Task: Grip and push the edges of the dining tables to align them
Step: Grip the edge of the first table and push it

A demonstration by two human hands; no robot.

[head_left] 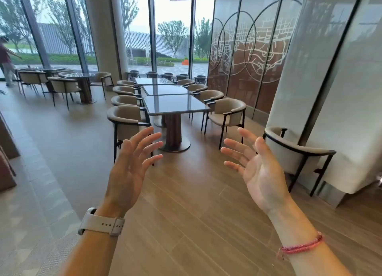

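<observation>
**Hands raised, short of the tables**

Left hand (132, 164) and right hand (256, 164) spread wide, palms facing, holding nothing, well short of the nearest dining table (175, 106). Beyond that table, two more dining tables (163, 89) end to end, chairs (126, 120) along both sides.

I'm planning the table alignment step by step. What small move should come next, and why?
Probably step forward to the near edge of the nearest table. Both the left hand and right hand are open and raised over bare floor, well short of it, touching nothing, so no grip is possible yet.
</observation>
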